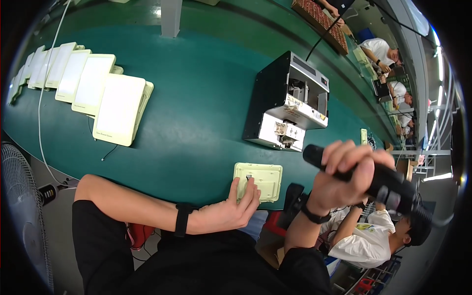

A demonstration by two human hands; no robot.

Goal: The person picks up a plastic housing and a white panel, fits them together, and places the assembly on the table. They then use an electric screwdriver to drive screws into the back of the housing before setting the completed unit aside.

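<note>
A pale yellow-green plastic housing (269, 189) lies at the near edge of the green table. My left hand (228, 211) rests over its left side, thumb and fingers bent down onto it and holding it against the table. By the fingertips is a small grey piece (249, 176), too small to name. To the right, raised off the table, my right hand (351, 169) is wrapped round a black electric screwdriver (393, 189). The hand and tool are blurred. The tool's dark narrower end points up and left, toward a boxy machine.
A black and silver benchtop machine (287, 105) stands beyond the housing. Several flat pale panels (120, 110) overlap along the left of the table (196, 98). A white cable (40, 108) crosses there. A fan (22, 211) stands at left; a co-worker (366, 238) sits close at right.
</note>
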